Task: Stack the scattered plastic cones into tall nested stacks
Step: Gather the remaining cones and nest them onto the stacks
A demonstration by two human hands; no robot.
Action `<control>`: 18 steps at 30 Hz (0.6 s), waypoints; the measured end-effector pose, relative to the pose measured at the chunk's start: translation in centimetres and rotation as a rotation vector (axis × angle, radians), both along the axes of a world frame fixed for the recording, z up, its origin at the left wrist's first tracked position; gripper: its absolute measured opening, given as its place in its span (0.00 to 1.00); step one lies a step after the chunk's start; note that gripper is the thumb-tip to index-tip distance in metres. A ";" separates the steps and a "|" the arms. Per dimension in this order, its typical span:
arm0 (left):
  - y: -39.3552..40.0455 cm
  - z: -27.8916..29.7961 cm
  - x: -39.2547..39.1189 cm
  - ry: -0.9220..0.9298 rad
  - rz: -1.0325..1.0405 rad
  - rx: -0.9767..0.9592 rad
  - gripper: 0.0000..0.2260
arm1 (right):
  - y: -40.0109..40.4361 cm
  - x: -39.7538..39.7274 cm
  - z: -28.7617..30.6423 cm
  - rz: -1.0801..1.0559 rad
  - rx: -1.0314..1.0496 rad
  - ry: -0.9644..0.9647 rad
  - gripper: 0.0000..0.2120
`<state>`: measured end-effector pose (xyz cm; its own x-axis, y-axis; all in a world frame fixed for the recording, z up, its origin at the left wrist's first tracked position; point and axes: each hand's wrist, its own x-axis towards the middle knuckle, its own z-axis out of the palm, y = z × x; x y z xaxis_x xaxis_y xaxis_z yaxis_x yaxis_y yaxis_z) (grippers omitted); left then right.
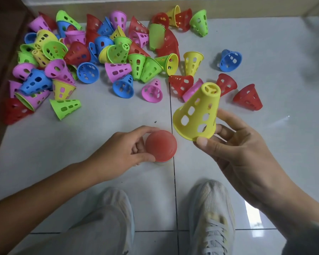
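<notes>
1. Cones: a yellow cone (198, 112) is pinched at its wide rim by the right hand (234, 144), just beside the red stack (161, 145) that the left hand (129, 147) grips with curled fingers.
2. Thin perforated plastic looks light, stiff and slightly slippery; the rim seems the best hold.
3. Loose cones (92, 56) lie scattered on the floor (265, 52) beyond.

No readable text, labels, brands or numbers anywhere: none on the cones, shoes or floor tiles.

Glossy pale tiled floor (265, 52), dark grout lines; beige baseboard (99, 6) behind.
</notes>
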<state>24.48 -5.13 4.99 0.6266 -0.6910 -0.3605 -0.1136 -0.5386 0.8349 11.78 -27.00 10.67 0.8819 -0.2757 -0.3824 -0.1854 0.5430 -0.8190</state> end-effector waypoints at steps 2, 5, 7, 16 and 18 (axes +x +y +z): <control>0.1 -0.3 0.0 -0.036 -0.009 0.003 0.27 | 0.2 0.3 0.0 0.056 -0.031 -0.003 0.32; 0.4 -0.5 0.4 -0.080 0.013 -0.007 0.28 | 0.9 0.6 -0.5 0.146 -0.113 0.006 0.30; 0.8 -0.7 0.7 -0.101 0.036 -0.012 0.28 | 1.4 0.7 -1.1 0.193 -0.206 0.027 0.30; 2.5 -2.2 2.3 -0.085 0.105 0.015 0.19 | 2.2 0.7 -2.9 0.368 -0.775 0.103 0.28; 2.4 -2.4 2.8 -0.076 0.115 -0.004 0.17 | 2.3 0.8 -3.4 0.395 -0.938 0.112 0.26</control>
<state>27.33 -2.78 2.63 0.7273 -0.6141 -0.3064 -0.1137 -0.5481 0.8286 12.60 -24.67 7.31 0.9471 -0.2037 -0.2481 -0.3138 -0.4242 -0.8495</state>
